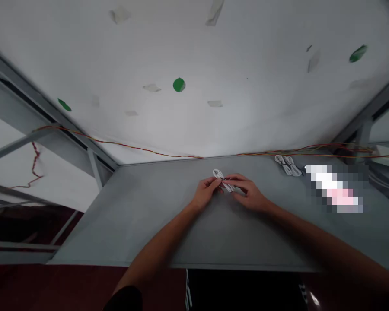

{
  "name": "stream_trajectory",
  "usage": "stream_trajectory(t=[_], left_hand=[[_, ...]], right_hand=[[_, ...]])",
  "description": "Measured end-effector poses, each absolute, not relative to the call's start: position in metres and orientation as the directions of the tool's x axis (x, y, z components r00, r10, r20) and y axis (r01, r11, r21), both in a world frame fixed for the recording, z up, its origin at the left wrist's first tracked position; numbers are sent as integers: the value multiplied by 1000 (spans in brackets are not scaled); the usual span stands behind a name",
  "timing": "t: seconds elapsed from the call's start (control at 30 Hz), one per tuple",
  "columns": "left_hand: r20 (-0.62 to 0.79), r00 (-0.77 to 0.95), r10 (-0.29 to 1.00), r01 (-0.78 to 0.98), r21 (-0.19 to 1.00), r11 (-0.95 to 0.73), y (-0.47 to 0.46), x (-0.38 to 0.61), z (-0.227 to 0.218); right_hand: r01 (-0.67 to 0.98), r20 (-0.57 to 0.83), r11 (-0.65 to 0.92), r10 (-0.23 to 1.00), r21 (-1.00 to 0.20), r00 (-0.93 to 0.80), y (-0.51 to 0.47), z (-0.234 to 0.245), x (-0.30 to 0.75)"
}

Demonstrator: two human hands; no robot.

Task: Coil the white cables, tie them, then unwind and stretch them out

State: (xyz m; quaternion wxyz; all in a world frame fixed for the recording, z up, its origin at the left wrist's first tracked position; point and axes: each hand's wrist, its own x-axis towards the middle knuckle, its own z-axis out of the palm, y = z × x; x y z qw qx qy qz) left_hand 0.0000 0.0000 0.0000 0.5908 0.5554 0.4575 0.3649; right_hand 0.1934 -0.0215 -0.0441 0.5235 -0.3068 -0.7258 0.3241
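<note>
cable bundle (228,187): partly hidden by fingers (236,176) | object at right (332,186): pixelated | right arm (324,239): edge-cut

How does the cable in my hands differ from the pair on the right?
The held cable is gripped by your left hand and right hand; the pair lies untouched on the table. The held cable is one bundle; the pair is two, side by side. All are white and looped.
</note>
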Motion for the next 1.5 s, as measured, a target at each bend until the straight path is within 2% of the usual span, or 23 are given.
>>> stream_trajectory(t=[0.13,0.23,0.37,0.53,0.67,0.77,0.87,0.93,1.03,1.1,1.17,1.23,1.33,1.4,1.5], left_hand=[[-122,336,934,99,991,93,2,0,-4],[-49,310,949,274,961,-40,0,-1,-8],[236,221,946,509,800,-318,-2,-3,-14],[460,233,857,554,662,-505,-3,-7,-16],[541,334,772,570,536,-623,-3,-8,-14],[486,327,811,541,607,-582,-1,-8,-13],[357,310,881,494,732,-470,0,-7,-12],[311,326,893,495,748,-442,-1,-7,-12],[319,423,848,533,669,-517,-4,-7,-11],[317,503,804,571,577,-585,-6,-8,-10],[294,552,780,608,499,-618,-7,-8,-8],[270,561,782,638,461,-617,-8,-8,-5],[241,549,800,650,478,-590,-10,-7,-1],[234,522,820,629,544,-555,-12,-4,1],[184,440,879,550,719,-425,-16,2,1]], right_hand=[[7,396,404,898,-915,-191,-23,-45,187],[122,337,350,935,-929,-114,-21,-50,185],[337,498,494,863,-801,-84,-18,-53,189],[454,697,660,708,-598,-111,-21,-55,191],[487,760,740,615,-464,-210,-23,-55,191],[482,772,766,585,-425,-250,-24,-54,193],[428,728,746,639,-510,-248,-24,-52,192],[336,620,649,757,-682,-206,-24,-50,190],[50,287,308,924,-950,-254,-23,-45,188],[-124,103,58,912,-991,-396,-21,-41,190],[-204,34,-71,883,-976,-468,-20,-39,193],[-217,45,-57,899,-974,-436,-19,-39,194],[-189,131,69,932,-980,-339,-19,-41,192],[-181,191,146,947,-972,-260,-19,-43,189],[-142,233,212,959,-967,-158,-20,-46,187]])
